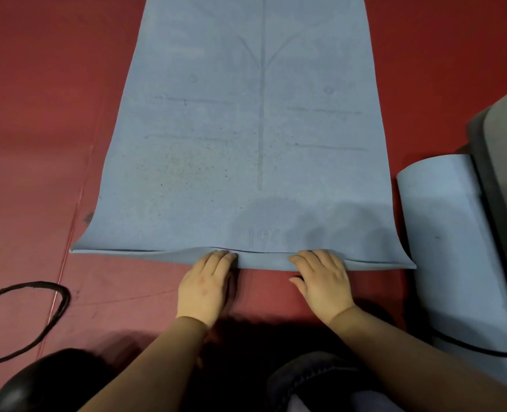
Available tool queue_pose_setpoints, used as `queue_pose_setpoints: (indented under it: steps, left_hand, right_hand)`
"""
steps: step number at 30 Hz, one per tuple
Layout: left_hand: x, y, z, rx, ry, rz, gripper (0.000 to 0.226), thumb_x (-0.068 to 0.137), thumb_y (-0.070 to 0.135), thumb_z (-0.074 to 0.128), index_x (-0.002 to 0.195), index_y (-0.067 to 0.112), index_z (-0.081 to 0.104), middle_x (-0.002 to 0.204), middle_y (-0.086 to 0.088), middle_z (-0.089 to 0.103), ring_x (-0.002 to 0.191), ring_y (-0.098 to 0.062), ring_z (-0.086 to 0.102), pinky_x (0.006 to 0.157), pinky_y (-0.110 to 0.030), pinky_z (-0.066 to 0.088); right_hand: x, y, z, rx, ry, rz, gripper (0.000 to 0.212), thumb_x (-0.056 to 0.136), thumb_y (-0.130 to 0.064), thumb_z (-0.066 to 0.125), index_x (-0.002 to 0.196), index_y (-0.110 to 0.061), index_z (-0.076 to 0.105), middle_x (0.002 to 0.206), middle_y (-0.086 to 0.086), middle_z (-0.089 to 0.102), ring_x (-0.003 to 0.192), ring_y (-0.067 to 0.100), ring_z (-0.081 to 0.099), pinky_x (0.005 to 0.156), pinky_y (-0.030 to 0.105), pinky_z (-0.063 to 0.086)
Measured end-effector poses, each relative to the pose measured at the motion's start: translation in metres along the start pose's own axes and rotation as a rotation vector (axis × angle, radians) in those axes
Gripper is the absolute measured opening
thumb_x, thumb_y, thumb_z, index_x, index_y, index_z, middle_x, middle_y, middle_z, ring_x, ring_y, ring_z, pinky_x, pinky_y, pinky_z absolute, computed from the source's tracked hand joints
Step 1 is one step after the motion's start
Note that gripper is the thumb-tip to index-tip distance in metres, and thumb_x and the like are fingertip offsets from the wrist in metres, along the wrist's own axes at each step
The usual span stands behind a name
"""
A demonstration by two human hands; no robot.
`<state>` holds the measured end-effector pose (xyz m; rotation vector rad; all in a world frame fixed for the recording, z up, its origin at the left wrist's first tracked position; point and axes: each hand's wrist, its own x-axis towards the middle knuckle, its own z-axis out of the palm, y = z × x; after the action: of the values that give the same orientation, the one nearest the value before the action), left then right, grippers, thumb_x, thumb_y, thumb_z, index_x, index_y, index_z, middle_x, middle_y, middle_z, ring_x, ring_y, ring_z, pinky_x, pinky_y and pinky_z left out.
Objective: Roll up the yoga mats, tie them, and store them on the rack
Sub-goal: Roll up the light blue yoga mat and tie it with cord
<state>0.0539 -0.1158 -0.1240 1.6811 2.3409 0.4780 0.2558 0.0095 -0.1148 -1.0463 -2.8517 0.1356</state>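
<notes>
Mat [246, 129], blue, lying flat on red floor [38, 114] | left hand [206, 288], right hand [323, 282] gripping its near edge, fingers curling over | black strap [23, 319] lying left

Your blue mat [246, 144] runs off top edge; rolled mats [454, 233] cut at right; black strap [23, 319] clipped left; fingertips [225, 255] tucked under hem.

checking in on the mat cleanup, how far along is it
Done: one blue mat at the right is already rolled, with a black band around it. In hand: the left hand and right hand grip the near edge of the flat blue mat, roll barely begun. Left: rolling it, tying it with the black loop, racking; no rack in view.
</notes>
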Motion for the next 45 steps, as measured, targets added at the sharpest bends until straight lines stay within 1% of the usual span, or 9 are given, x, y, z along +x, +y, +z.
queue_pose_setpoints:
  steps: [8, 17, 21, 25, 29, 34, 37, 40, 45]
  left_hand:
    - [0.006, -0.010, 0.005, 0.037, 0.020, -0.019, 0.034, 0.084, 0.040, 0.049, 0.093, 0.016, 0.072, 0.088, 0.001, 0.068, 0.076, -0.019, 0.058, 0.056, -0.026, 0.049]
    - [0.050, -0.019, -0.013, -0.078, -0.172, -0.099, 0.038, 0.086, 0.051, 0.047, 0.087, 0.020, 0.070, 0.078, 0.001, 0.068, 0.078, -0.024, 0.061, 0.070, -0.030, 0.047]
    - [0.070, -0.013, -0.016, -0.123, -0.279, -0.268, 0.027, 0.088, 0.040, 0.059, 0.109, 0.022, 0.056, 0.100, 0.001, 0.064, 0.099, -0.021, 0.056, 0.080, -0.032, 0.043]
    - [0.087, -0.005, -0.018, 0.030, -0.279, -0.296, 0.039, 0.085, 0.038, 0.064, 0.117, 0.018, 0.055, 0.119, -0.006, 0.048, 0.111, -0.026, 0.047, 0.087, -0.034, 0.040]
    - [0.085, 0.008, -0.017, 0.280, -0.285, -0.172, 0.026, 0.092, 0.034, 0.054, 0.109, 0.016, 0.060, 0.110, -0.005, 0.058, 0.101, -0.026, 0.052, 0.075, -0.033, 0.035]
    - [0.062, 0.011, -0.011, 0.200, -0.100, -0.124, 0.008, 0.069, 0.014, 0.070, 0.065, 0.011, 0.062, 0.060, -0.005, 0.055, 0.050, -0.027, 0.052, 0.045, -0.031, 0.037]
    - [0.041, 0.009, -0.005, 0.073, -0.055, -0.140, 0.024, 0.083, 0.027, 0.048, 0.077, 0.010, 0.064, 0.070, -0.005, 0.056, 0.060, -0.026, 0.053, 0.054, -0.034, 0.039]
    - [0.018, 0.000, 0.001, 0.027, 0.021, -0.045, 0.034, 0.084, 0.034, 0.049, 0.098, 0.008, 0.066, 0.092, -0.008, 0.064, 0.081, -0.024, 0.052, 0.073, -0.032, 0.038]
    - [0.023, -0.004, 0.007, 0.004, 0.027, -0.057, 0.039, 0.083, 0.036, 0.050, 0.102, 0.007, 0.067, 0.097, -0.010, 0.065, 0.088, -0.025, 0.052, 0.079, -0.032, 0.037]
  right_hand:
    - [0.008, 0.009, 0.011, 0.068, -0.018, 0.011, 0.032, 0.080, -0.046, 0.051, 0.079, -0.021, 0.070, 0.073, -0.010, 0.066, 0.069, 0.016, 0.063, 0.077, 0.025, 0.034]
    - [0.031, 0.013, 0.009, 0.183, -0.061, 0.135, 0.032, 0.087, -0.041, 0.045, 0.070, -0.022, 0.064, 0.059, -0.011, 0.060, 0.059, 0.015, 0.058, 0.076, 0.024, 0.028]
    - [0.047, 0.020, 0.006, 0.252, -0.203, 0.225, 0.022, 0.086, -0.040, 0.064, 0.083, -0.018, 0.066, 0.070, -0.006, 0.067, 0.069, 0.019, 0.062, 0.081, 0.029, 0.034]
    - [0.057, 0.019, 0.006, 0.160, -0.071, 0.180, 0.027, 0.066, -0.030, 0.083, 0.067, -0.015, 0.061, 0.068, 0.002, 0.056, 0.063, 0.026, 0.058, 0.067, 0.037, 0.044]
    - [0.055, 0.009, 0.008, 0.022, 0.053, 0.038, 0.033, 0.058, -0.018, 0.088, 0.063, -0.012, 0.056, 0.062, 0.003, 0.053, 0.055, 0.024, 0.053, 0.053, 0.033, 0.046]
    - [0.042, 0.006, 0.013, -0.015, 0.142, 0.021, 0.021, 0.081, -0.025, 0.063, 0.064, -0.014, 0.058, 0.062, 0.001, 0.053, 0.057, 0.023, 0.054, 0.062, 0.032, 0.040]
    - [0.032, 0.006, 0.012, -0.007, 0.143, 0.009, 0.028, 0.083, -0.035, 0.049, 0.069, -0.014, 0.062, 0.067, 0.000, 0.057, 0.066, 0.023, 0.055, 0.077, 0.037, 0.048]
    - [0.016, 0.005, 0.015, 0.001, 0.096, -0.012, 0.033, 0.071, -0.043, 0.072, 0.078, -0.012, 0.065, 0.074, 0.000, 0.061, 0.071, 0.022, 0.060, 0.095, 0.037, 0.037]
    - [0.021, 0.010, 0.019, 0.095, 0.152, 0.011, 0.025, 0.076, -0.037, 0.068, 0.076, -0.012, 0.065, 0.072, -0.002, 0.061, 0.070, 0.020, 0.054, 0.085, 0.032, 0.038]
